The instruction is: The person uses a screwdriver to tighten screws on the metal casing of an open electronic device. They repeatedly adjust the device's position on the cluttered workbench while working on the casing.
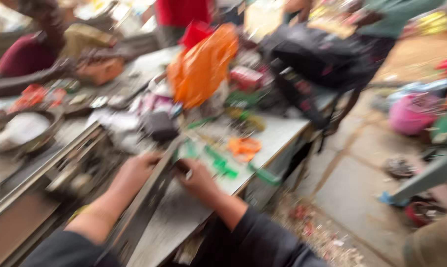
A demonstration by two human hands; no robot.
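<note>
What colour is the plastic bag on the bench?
Orange; the plastic bag shows best in the head view, though blurred.

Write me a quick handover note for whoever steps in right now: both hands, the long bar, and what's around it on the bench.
Picture is motion-blurred; details are uncertain.
Left hand: on the long grey metal bar, gripping from the left side.
Right hand: on the same bar from the right.
The bar lies slantwise across the grey workbench.
Nearby: green parts, an orange piece, an orange plastic bag, a black bag.
Done and left: cannot tell from this frame.
</note>
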